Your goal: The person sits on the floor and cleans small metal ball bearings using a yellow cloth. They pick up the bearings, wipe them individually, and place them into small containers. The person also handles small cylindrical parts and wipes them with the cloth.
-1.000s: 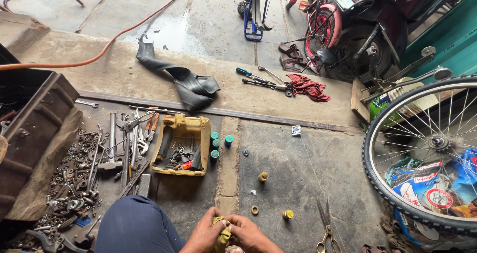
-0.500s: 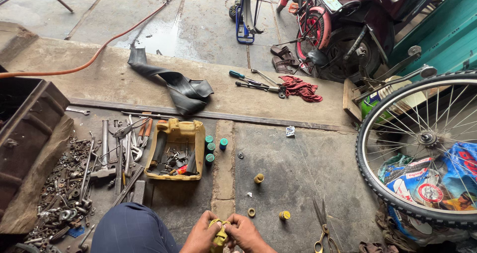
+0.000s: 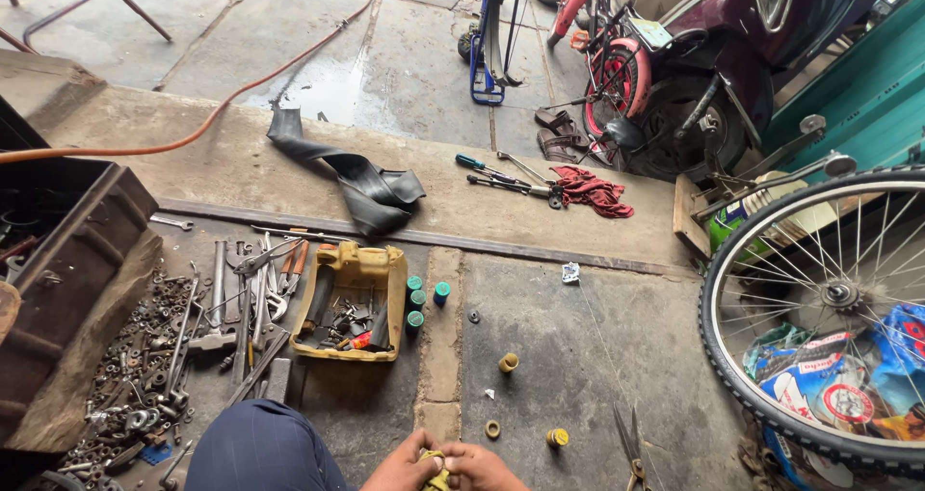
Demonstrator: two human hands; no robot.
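Concrete workshop floor (image 3: 578, 356) is lying strewn with tools. At bottom edge, left hand (image 3: 409, 467) and right hand (image 3: 482, 470) are pressing together, fingers curled tight around a small yellow object (image 3: 436, 474). Yellow tool tray (image 3: 352, 300) is sitting ahead, scissors (image 3: 631, 443) and bicycle wheel (image 3: 819, 308) to the right.
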